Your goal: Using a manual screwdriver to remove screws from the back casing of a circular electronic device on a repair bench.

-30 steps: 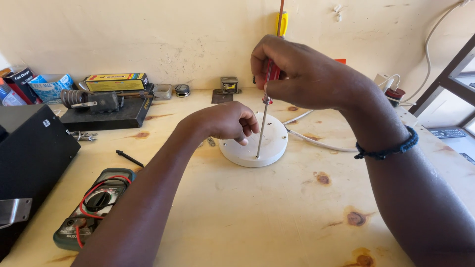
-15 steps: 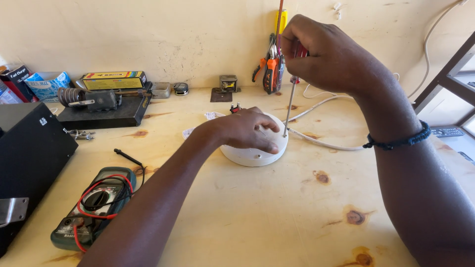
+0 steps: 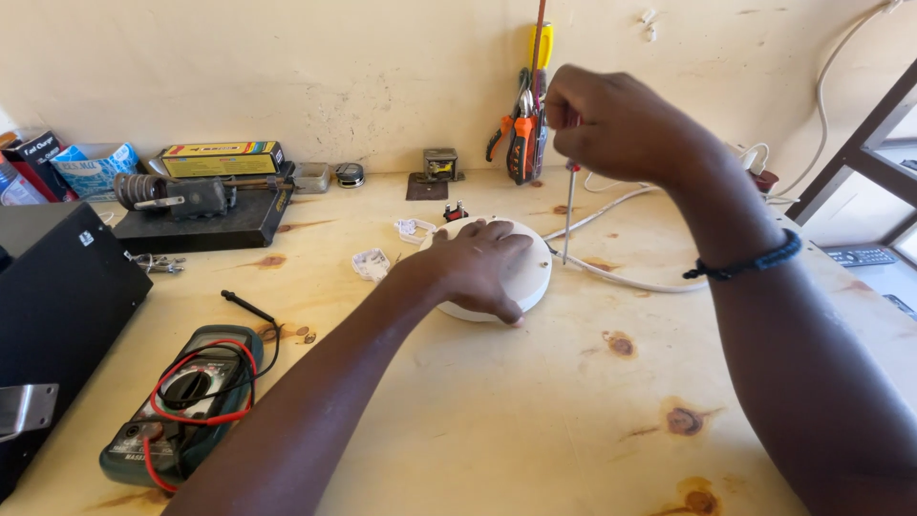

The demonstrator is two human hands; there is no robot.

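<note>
My left hand [image 3: 475, 268] lies flat on top of a round white disc-shaped fitting [image 3: 531, 279] on the wooden bench, fingers spread over it. My right hand [image 3: 619, 126] is raised above and to the right of the disc, closed around the handle of a thin screwdriver [image 3: 567, 212]. The shaft points straight down, its tip hanging just past the disc's right edge, near a white cable [image 3: 630, 279].
A green multimeter [image 3: 181, 406] with red and black leads lies front left, beside a black box [image 3: 57, 315]. Pliers [image 3: 523, 139] lean against the wall. A black tray with a coil [image 3: 191, 205], cartons and small parts line the back.
My right hand has lifted the screwdriver out of the disc's middle and carried it right, past the rim. My left hand has shifted from the disc's left side onto its top.
</note>
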